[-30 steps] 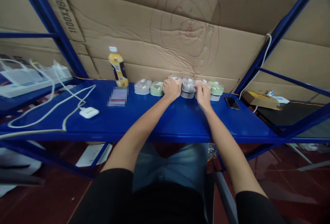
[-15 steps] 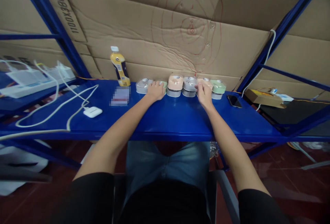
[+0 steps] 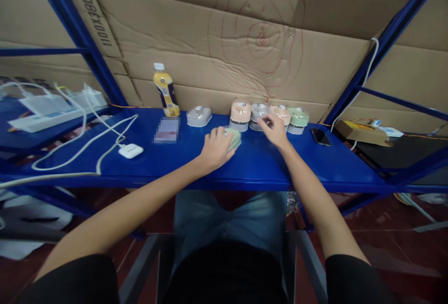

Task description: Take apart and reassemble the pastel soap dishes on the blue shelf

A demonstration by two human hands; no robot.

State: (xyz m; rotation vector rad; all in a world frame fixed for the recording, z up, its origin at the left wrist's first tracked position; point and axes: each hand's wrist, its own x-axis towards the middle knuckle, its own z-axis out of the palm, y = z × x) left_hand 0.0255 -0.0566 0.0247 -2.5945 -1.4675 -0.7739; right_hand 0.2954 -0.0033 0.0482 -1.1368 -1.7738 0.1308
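Observation:
My left hand [image 3: 216, 149] is wrapped round a small green case [image 3: 234, 139] with a clear lid, in front of the row of similar cases. In front of the grey stacked case [image 3: 259, 110] is my right hand [image 3: 274, 129], its fingers bent apart with nothing visible in them. A peach case [image 3: 241, 111] on a grey one stands left of it. Partly behind my right hand is another peach case [image 3: 281, 111]. At the row's right end a green case [image 3: 298, 116] rests on a grey one. A single grey case [image 3: 199, 116] sits apart at the left.
A yellow bottle [image 3: 167, 91] and a blurred card [image 3: 167, 130] are on the blue shelf [image 3: 175, 164] at the left. Beside them lie a white earphone case [image 3: 130, 151] and loose white cables [image 3: 84, 157]. A phone [image 3: 320, 137] lies to the right. Cardboard [image 3: 168, 38] backs the shelf.
My left hand has drawn the green case out of the row, toward me and to the right. My right hand has pulled back slightly from the peach and grey cases.

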